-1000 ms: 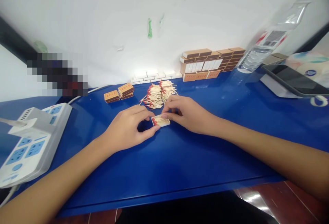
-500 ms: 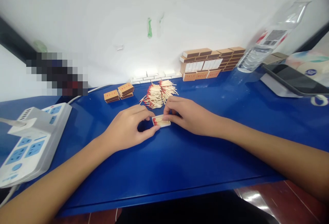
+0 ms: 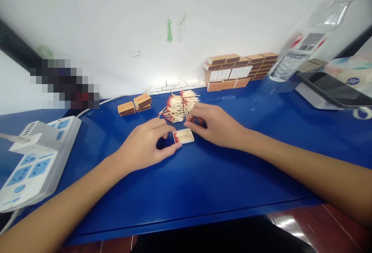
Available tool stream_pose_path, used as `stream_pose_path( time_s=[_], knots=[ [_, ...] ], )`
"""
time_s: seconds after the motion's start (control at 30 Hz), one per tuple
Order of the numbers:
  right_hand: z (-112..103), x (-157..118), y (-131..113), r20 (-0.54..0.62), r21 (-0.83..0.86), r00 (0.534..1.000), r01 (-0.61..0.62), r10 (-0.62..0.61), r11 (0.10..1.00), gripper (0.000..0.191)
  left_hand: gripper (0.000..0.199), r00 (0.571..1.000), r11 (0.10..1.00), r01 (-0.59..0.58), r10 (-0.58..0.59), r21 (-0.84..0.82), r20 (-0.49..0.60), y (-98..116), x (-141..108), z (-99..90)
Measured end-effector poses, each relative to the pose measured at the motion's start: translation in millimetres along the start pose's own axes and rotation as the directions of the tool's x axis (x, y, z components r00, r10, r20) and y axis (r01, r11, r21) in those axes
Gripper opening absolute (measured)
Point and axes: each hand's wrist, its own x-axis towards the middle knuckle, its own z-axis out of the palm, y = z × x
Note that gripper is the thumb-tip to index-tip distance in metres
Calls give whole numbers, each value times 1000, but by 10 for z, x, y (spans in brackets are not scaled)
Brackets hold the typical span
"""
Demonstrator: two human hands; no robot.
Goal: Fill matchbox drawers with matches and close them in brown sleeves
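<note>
A small white matchbox tray (image 3: 188,141) lies on the blue tabletop with a layer of red-headed matches (image 3: 181,135) in it. My left hand (image 3: 148,140) grips the tray's left end between thumb and forefinger. Just above the tray's right end is my right hand (image 3: 213,124), apart from it, thumb and fingertips close together. Whether anything is between those tips cannot be made out. Right behind the tray, near my right fingertips, a heap of loose matches (image 3: 176,107) is spread, its right side partly covered by that hand.
Orange matchboxes (image 3: 126,108) stand left of the heap. White trays (image 3: 167,87) line the wall, beside a stacked row of matchboxes (image 3: 228,85). A water bottle (image 3: 296,51) and a phone (image 3: 334,88) are at right, a power strip (image 3: 55,164) at left.
My right hand has lifted off the matches in the tray and moved slightly up toward the heap, uncovering the tray's right end. My left hand keeps its hold.
</note>
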Motion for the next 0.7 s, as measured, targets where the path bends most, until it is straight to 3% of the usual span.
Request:
stream_pose_path(
  time_s=[0.13, 0.23, 0.4, 0.7],
  knots=[
    [-55, 28, 73, -158, -46, 986, -61, 53, 997, 14, 22, 995, 1000, 19, -20, -15, -101, 15, 0, 15],
    [-85, 40, 127, -204, -75, 975, -102, 85, 992, 15, 21, 998, 999, 21, -23, -48, -51, 31, -6, 23],
    [-59, 44, 154, -165, -76, 983, -99, 85, 992, 14, 22, 994, 1000, -8, 10, 18, -110, 22, -12, 3],
    [10, 61, 145, -95, -160, 994, -62, 47, 985, 12, 24, 998, 999, -29, 30, 19, -53, 10, -12, -15]
  ],
)
